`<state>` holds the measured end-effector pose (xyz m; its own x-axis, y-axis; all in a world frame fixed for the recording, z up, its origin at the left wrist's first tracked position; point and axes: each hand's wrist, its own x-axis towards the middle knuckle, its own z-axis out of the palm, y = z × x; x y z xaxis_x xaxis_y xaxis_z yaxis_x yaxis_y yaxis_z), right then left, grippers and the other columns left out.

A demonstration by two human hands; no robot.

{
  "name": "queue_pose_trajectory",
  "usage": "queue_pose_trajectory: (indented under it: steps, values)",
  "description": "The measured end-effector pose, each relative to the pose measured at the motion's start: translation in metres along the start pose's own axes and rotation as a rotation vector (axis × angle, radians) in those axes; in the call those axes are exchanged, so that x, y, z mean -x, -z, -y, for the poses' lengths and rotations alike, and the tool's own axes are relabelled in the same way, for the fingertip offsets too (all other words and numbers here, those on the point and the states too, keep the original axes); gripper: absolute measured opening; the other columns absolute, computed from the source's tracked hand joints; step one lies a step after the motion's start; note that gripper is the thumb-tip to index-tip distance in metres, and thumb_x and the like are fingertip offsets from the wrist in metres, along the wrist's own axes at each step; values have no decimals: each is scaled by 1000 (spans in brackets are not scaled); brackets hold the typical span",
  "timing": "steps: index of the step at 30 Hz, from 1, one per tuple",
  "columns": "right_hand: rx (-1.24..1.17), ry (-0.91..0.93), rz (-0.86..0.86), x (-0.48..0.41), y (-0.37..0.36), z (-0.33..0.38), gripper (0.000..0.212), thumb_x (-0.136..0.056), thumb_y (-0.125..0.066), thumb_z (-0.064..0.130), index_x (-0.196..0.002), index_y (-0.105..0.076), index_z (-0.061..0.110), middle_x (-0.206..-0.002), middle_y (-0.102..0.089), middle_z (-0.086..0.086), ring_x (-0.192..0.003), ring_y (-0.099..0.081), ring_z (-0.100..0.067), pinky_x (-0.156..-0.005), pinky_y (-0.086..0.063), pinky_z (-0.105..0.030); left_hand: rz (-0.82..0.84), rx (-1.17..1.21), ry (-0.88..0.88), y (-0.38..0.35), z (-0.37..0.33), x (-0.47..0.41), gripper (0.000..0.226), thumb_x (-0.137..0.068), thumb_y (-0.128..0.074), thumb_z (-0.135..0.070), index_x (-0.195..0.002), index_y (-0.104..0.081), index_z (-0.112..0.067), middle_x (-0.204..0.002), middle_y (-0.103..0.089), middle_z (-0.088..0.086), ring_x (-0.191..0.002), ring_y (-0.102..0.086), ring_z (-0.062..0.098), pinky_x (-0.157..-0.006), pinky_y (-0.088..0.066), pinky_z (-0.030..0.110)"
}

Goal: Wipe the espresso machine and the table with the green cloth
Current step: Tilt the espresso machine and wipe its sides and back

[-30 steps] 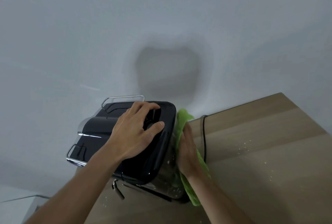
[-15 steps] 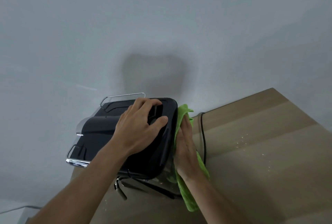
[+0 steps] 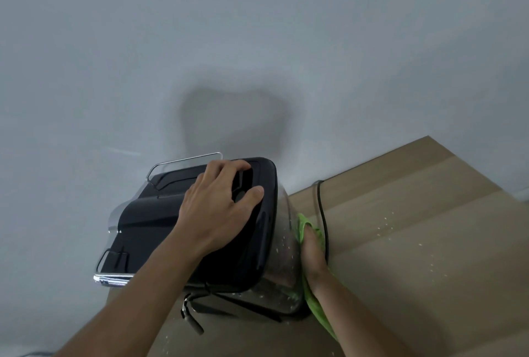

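A black espresso machine [image 3: 160, 213] with chrome rails stands on the wooden table [image 3: 415, 242] against the wall. My left hand [image 3: 217, 207] rests flat on its black top, fingers curled over a lid recess. Beside the machine's shiny right side panel, my right hand [image 3: 313, 253] presses the green cloth [image 3: 317, 308] against that panel, low down. The cloth shows above my fingertips and trails below my wrist. Most of the cloth is hidden by my hand and forearm.
A black power cable [image 3: 322, 207] runs from the wall down behind the cloth. Pale crumbs [image 3: 383, 225] dot the table to the right. The portafilter handle [image 3: 194, 325] sticks out under the machine's front. A plain grey wall [image 3: 257, 41] stands close behind.
My right hand has slid the green cloth down the machine's right side, from near the top edge to lower on the panel. My left hand stays on the top.
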<state>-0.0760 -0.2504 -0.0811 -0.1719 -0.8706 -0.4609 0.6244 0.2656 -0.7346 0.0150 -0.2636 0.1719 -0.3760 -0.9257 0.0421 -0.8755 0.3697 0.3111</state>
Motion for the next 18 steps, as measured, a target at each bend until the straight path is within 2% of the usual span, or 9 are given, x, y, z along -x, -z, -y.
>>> queue_pose_trajectory:
  steps: [3,5,7,8,10,11,14,16,18]
  values:
    - [54,-40,-41,-23,1,15,57,-80,-49,67,-101,-72,20,-107,-70,-15,-97,-68,-31,-92,-52,-51,-1,2,24,0,0,-4,42,-85,-49,-53,-124,-45,-38,-123,-37,-20,-114,-43,11,-100,-37,40]
    - [119,-76,-14,-23,1,30,55,-86,-45,61,-95,-75,16,-101,-72,-17,-94,-69,-32,-95,-50,-51,-2,0,21,0,-1,-6,42,-85,-48,-54,-124,-45,-38,-122,-37,-19,-113,-44,11,-100,-37,40]
    - [91,-87,48,-4,-7,43,53,-92,-41,58,-102,-75,18,-104,-73,-13,-99,-68,-30,-100,-47,-49,-2,-2,18,1,-1,-7,42,-85,-48,-53,-123,-45,-38,-121,-37,-19,-114,-43,11,-100,-36,40]
    - [48,-56,109,10,-11,44,52,-93,-38,60,-114,-70,25,-116,-69,-9,-109,-64,-27,-104,-44,-49,-2,0,20,1,0,-7,42,-85,-48,-53,-123,-45,-38,-122,-38,-18,-114,-43,11,-101,-36,40]
    - [2,53,168,35,-18,40,60,-88,-32,70,-138,-44,41,-145,-48,3,-133,-45,-18,-114,-30,-49,-1,1,22,0,1,-7,42,-84,-48,-53,-123,-45,-38,-122,-38,-17,-115,-43,12,-102,-34,40]
    - [42,126,162,48,-24,37,67,-84,-30,74,-144,-31,44,-153,-35,7,-139,-34,-14,-117,-24,-49,-1,0,20,0,1,-7,42,-84,-48,-53,-123,-46,-38,-123,-39,-16,-115,-43,12,-102,-34,39]
    - [246,410,183,79,-43,45,69,-83,-22,78,-146,-15,51,-157,-19,18,-145,-17,-4,-119,-19,-47,-2,4,21,1,2,-7,42,-85,-50,-52,-124,-46,-37,-123,-39,-15,-117,-43,14,-102,-31,37]
    - [305,554,206,91,-50,53,51,-94,-19,63,-145,-14,54,-157,-17,18,-146,-12,-3,-119,-18,-47,16,6,15,1,2,-6,42,-86,-50,-51,-125,-46,-37,-123,-39,-15,-118,-42,14,-103,-31,37]
    - [404,698,157,95,-49,53,46,-103,-18,38,-146,-13,49,-158,-17,17,-147,-8,-6,-119,-15,-46,38,16,-8,2,4,-6,44,-86,-50,-53,-127,-45,-37,-122,-38,-15,-120,-42,14,-106,-32,39]
